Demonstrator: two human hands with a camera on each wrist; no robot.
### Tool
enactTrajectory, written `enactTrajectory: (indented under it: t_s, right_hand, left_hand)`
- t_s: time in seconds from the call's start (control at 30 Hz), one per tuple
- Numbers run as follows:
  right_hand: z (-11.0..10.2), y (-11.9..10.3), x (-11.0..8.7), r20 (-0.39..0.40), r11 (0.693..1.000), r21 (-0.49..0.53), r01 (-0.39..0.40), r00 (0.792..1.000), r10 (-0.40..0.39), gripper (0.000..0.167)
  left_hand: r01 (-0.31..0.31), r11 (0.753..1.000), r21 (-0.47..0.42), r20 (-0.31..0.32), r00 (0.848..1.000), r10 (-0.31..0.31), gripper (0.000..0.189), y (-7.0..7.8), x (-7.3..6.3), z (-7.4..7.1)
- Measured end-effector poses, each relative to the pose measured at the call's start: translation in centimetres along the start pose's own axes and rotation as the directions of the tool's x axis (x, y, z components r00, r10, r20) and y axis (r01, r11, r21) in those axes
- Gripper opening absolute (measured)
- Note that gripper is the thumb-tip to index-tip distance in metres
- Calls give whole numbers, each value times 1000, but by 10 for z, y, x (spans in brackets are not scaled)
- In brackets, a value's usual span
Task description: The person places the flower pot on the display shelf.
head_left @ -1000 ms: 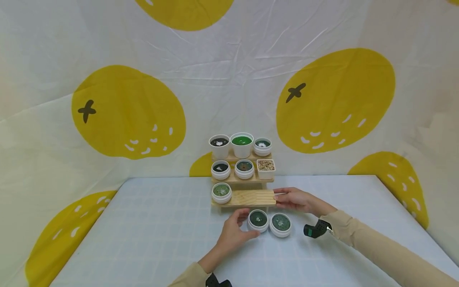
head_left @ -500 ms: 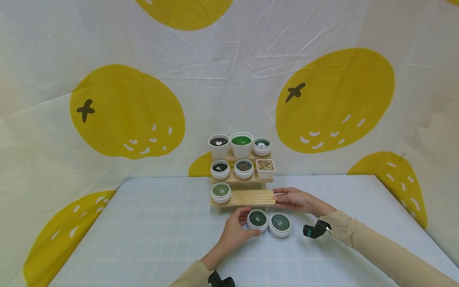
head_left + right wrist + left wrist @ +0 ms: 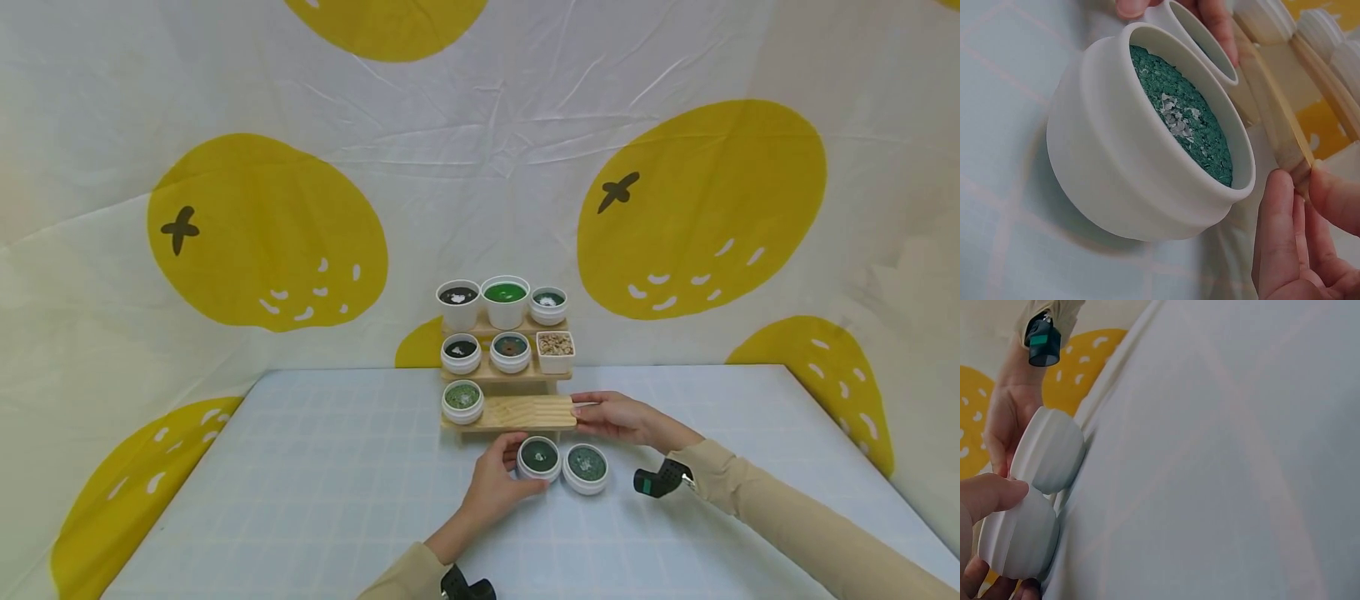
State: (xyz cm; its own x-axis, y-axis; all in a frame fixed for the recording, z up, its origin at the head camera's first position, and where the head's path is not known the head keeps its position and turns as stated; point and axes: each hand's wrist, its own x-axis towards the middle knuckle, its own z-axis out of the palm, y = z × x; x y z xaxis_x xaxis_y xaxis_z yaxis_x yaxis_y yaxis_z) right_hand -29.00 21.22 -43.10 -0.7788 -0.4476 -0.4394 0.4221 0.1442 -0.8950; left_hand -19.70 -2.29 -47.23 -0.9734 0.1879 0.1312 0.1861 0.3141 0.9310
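Observation:
A three-step wooden stand [image 3: 532,412] stands toward the back of the table. Its lowest step holds one white pot with light green filling [image 3: 462,400] at the left end. My right hand [image 3: 622,419] pinches the right end of that step between thumb and fingers, as the right wrist view shows. In front of the stand, a white pot with dark green filling [image 3: 539,467] sits on the tablecloth, and my left hand [image 3: 491,483] grips it from the left, thumb near its rim [image 3: 1016,540]. Beside it on the right is a similar green-filled pot [image 3: 1116,150], touched by neither hand.
Several white pots and cups fill the upper steps, among them a tall cup with bright green filling [image 3: 506,304] and a square cup of tan bits [image 3: 556,354]. Pale checked cloth covers the table [image 3: 337,467]. A fabric backdrop with yellow fruit prints [image 3: 270,233] hangs behind.
My left hand has shifted slightly to the right and closed in around the dark green pot. The right hand stays on the stand's end.

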Motion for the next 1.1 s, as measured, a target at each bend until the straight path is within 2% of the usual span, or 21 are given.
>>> enactTrajectory:
  t_s: [0.4,0.73,1.1]
  right_hand:
    - [-1,8,1,14,1000,-8,27,1000,-27,61]
    - [1,4,3,12,1000,-20,22,1000,-21,64]
    - [-3,4,2,6,1000,-19,18,1000,-18,62]
  left_hand:
    - [6,1000,17,-25,1000,-6,66,-5,-2,6]
    - [18,1000,15,-67,998,-17,64,-9,-1,7]
    - [-4,999,-44,-102,995,-1,64,-5,-8,6]
